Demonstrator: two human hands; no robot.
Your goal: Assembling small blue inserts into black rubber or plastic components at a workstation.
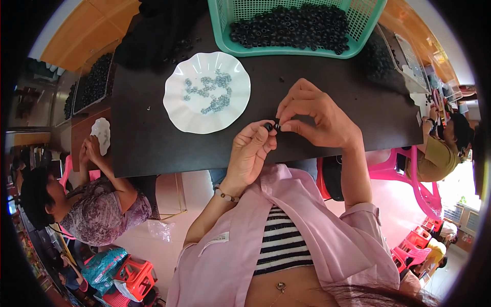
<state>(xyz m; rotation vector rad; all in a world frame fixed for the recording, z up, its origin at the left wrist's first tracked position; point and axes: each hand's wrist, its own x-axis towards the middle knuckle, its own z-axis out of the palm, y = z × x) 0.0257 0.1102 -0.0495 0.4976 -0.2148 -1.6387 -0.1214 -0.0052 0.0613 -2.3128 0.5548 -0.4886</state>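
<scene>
From the head view we see our left hand (251, 148) pinching a small black ring (268, 126) at its fingertips, while our right hand (313, 113) closes its fingertips on the same piece just above the dark desk (332, 77). A white scalloped plate (176, 110) of pale grey bits sits nearby, a green basket (219, 30) of black rings beyond.
</scene>
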